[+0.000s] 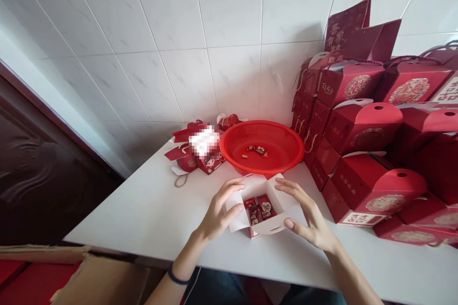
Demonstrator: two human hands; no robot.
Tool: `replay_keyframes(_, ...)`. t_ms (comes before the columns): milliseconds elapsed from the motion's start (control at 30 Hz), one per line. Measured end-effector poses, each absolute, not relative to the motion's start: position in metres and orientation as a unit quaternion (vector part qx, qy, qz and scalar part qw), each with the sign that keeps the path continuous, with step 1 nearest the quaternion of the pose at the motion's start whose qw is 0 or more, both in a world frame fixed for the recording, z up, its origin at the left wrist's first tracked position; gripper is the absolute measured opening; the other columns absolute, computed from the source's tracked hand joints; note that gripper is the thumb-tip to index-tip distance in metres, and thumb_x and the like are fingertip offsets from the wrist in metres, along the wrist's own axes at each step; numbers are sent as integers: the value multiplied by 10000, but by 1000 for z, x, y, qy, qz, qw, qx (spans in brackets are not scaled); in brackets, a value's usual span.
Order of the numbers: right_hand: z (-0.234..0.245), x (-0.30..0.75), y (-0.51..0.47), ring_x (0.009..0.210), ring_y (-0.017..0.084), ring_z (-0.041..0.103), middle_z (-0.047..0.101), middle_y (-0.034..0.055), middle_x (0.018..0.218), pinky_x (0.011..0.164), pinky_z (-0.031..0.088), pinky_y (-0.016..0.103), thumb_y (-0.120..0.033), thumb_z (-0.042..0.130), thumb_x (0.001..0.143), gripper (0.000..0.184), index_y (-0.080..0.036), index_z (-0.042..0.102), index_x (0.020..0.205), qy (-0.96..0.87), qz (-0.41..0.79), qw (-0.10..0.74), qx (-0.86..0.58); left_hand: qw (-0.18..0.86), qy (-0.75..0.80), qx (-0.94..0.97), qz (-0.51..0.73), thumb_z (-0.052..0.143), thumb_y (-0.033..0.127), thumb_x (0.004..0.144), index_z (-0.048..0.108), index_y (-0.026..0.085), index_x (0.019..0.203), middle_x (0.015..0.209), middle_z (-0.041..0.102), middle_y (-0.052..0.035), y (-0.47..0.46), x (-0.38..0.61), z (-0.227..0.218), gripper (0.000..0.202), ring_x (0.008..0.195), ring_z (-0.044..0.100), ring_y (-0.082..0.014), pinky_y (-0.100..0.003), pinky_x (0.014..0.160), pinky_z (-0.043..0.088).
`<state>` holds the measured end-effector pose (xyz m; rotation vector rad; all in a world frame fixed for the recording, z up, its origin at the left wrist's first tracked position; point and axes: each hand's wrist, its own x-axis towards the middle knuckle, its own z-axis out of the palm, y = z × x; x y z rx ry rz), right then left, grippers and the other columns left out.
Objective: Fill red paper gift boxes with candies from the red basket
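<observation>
A small candy box (281, 204) stands on the white table with its flaps folded outward, white inside and red outside. Several red wrapped candies (260, 209) lie at its bottom. On the box's left side, my left hand (221, 207) rests its fingers along a flap, thumb apart from them. My right hand (308, 215) is at the opposite flaps with fingers stretched and spread. Neither hand is closed around anything. Just behind the box is a red plastic basket (229, 155) holding a few wrapped candies (258, 150) and what looks like a peanut.
Stacked red gift boxes (365, 176) fill the table's right side, with dark red bags (361, 38) on top. Smaller red boxes (211, 161) sit left of the basket. A cardboard carton (103, 279) is below the table (136, 219) at lower left. A tiled wall (232, 76) stands behind.
</observation>
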<state>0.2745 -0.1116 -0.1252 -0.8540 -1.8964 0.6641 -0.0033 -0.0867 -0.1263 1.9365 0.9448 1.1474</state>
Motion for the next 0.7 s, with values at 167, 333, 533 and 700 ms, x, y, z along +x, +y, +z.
replay_keyframes(167,-126,275,-111,1397,343,455,476,123,1512,1130,408,506,-573,617,897,584,-292,555,1405,-766,277,458,-356,335,351,754,444,642,396,896,668,241,1206,1376,601,-109,-77,-6,-112,347,1295,554,-293,-447,1098,462)
replay_keyframes(333,-127,276,-111,1385,360,463,469,131,1516,1113,418,538,-604,596,898,559,-293,593,1362,-750,277,473,-370,298,377,719,502,631,408,909,732,226,1048,1218,689,-102,-62,-2,-97,250,1211,609,-286,-459,1060,493)
replay_keyframes(533,-128,275,-111,1416,378,415,426,115,1549,1134,397,553,-634,609,871,565,-299,626,1327,-733,265,490,-390,220,367,731,532,607,362,927,743,218,952,1105,732,-85,-47,4,-76,200,1097,665,-253,-423,995,534)
replay_keyframes(700,-128,274,-111,1422,374,409,416,114,1556,1143,386,552,-623,626,864,568,-299,620,1330,-739,264,483,-390,170,380,780,467,595,336,916,737,215,972,1106,736,-71,-18,8,-60,195,1063,673,-236,-368,905,548)
